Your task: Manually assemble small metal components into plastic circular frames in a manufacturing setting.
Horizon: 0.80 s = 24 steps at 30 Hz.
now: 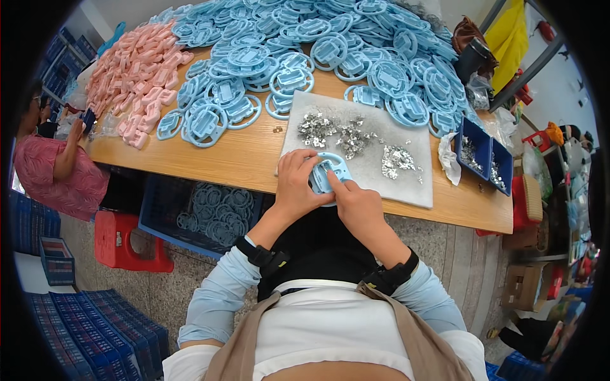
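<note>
Wooden table [210, 167] stood at your twelve o'clock. Blue ring part [322, 179] was at the pale pad [406, 189], seven o'clock edge, gripped by your left hand [295, 180]; right hand [362, 209] touched it from five o'clock, index extended, pinch unclear.

From my distance I see the ring [322, 178] as smooth plastic, a little glossy. The bits [398, 161] look like very shiny metal. The mat [368, 185] seems rough, like felt. The table [244, 155] is smooth wood, the stool [118, 240] glossy plastic, the sleeves [213, 298] matt cloth.
</note>
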Each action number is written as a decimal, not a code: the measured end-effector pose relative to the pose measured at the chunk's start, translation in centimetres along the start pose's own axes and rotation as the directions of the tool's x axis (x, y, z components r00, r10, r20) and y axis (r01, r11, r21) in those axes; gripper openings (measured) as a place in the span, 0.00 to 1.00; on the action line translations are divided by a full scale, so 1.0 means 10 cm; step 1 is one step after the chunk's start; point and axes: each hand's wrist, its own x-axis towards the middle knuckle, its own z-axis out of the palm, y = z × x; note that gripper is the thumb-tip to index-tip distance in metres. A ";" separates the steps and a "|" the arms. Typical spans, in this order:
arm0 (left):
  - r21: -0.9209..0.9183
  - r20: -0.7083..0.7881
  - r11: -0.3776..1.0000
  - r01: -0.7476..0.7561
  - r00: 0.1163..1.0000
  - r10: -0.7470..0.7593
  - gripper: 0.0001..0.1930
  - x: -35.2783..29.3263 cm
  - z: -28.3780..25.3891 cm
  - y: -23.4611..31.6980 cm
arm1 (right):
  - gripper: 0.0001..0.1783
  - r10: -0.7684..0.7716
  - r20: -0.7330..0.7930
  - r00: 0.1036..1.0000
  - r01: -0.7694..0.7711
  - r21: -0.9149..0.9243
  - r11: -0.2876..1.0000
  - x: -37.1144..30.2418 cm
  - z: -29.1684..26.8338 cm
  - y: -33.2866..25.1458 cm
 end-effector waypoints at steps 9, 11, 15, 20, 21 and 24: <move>0.010 0.026 1.000 -0.010 1.000 0.010 0.28 -0.02 0.05 -0.03 | 0.26 0.053 0.136 0.989 -0.048 -0.038 0.998 0.03 -0.08 -0.08; 0.004 0.032 1.000 -0.023 0.999 0.023 0.28 -0.02 0.11 -0.02 | 0.24 0.047 0.176 0.983 -0.043 -0.028 0.999 0.04 -0.11 -0.13; 0.073 -0.010 0.997 -0.002 1.000 0.002 0.16 -0.17 0.11 -0.19 | 0.16 -0.026 0.142 0.990 0.010 0.114 0.993 0.19 0.07 -0.25; -0.032 0.101 0.999 -0.018 0.995 0.022 0.20 -0.08 0.19 -0.24 | 0.06 -0.053 -0.025 0.998 0.054 0.060 0.997 0.17 0.09 -0.14; -0.038 0.124 0.999 -0.031 0.992 0.035 0.20 -0.04 0.14 -0.22 | 0.06 -0.036 -0.028 0.999 0.038 0.066 0.997 0.20 0.12 -0.12; -0.061 0.121 0.997 -0.040 0.991 0.048 0.22 0.02 0.07 -0.10 | 0.05 -0.043 -0.034 0.998 0.045 0.043 0.998 0.23 0.10 -0.05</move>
